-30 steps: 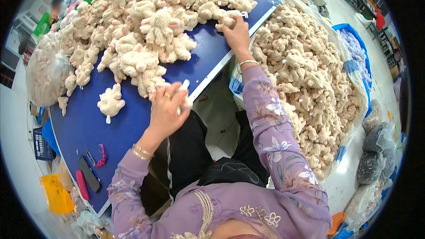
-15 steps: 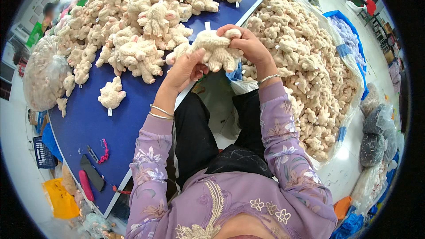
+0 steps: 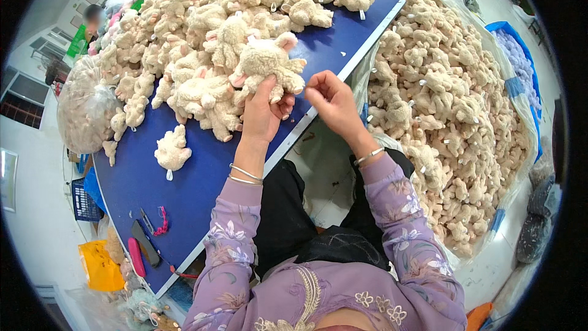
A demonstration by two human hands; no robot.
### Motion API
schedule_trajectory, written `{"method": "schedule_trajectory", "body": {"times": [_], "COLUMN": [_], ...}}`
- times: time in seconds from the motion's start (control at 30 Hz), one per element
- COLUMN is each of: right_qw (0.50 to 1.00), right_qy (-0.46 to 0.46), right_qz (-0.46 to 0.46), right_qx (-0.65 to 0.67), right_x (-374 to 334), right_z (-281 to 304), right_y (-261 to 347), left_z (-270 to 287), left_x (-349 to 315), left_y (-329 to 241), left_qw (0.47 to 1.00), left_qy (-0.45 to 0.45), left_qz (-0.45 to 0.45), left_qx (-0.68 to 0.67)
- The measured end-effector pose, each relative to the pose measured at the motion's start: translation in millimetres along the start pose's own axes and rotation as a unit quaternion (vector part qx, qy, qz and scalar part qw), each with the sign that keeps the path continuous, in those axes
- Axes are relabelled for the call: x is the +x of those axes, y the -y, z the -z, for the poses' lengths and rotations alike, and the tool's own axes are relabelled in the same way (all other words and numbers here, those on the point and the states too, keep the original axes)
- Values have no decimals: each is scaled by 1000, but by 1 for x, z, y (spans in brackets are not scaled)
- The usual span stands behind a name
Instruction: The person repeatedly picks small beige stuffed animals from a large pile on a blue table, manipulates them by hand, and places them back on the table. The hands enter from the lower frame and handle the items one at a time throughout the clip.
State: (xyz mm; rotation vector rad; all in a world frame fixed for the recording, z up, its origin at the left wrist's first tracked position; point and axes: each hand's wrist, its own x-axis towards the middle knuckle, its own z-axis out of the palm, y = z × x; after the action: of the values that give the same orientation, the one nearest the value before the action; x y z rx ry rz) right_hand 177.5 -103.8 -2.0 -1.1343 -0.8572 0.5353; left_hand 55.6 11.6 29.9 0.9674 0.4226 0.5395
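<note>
L hand holds 1 plush toy; R hand beside.

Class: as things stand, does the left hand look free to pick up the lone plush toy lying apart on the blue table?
Probably not: the left hand grips another plush toy, though nothing blocks the lone plush toy.

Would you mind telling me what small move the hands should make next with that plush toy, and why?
Probably bring the right hand to the plush toy. The left hand holds it up alone, while the right hand's pinched fingertips sit just beside it, not touching.
</note>
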Motion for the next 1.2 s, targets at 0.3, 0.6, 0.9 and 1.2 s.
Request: {"method": "schedule_trajectory", "body": {"times": [0.3,0.6,0.9,1.2], "right_qw": [986,989,984,989], "right_qy": [-107,-26,61,-13], "right_qz": [106,115,20,86], "right_qx": [-76,-93,-168,-120], "right_x": [0,0,-2,-12], "right_z": [-8,8,10,-20], "right_y": [15,26,35,24], "left_z": [-8,-3,-5,-12], "left_x": [0,-2,3,10], "left_y": [12,8,-2,9], "left_qw": [999,998,993,988], "left_qy": [20,52,18,-88], "left_qz": [-37,-45,-89,-125], "left_qx": [1,-12,70,34]}}
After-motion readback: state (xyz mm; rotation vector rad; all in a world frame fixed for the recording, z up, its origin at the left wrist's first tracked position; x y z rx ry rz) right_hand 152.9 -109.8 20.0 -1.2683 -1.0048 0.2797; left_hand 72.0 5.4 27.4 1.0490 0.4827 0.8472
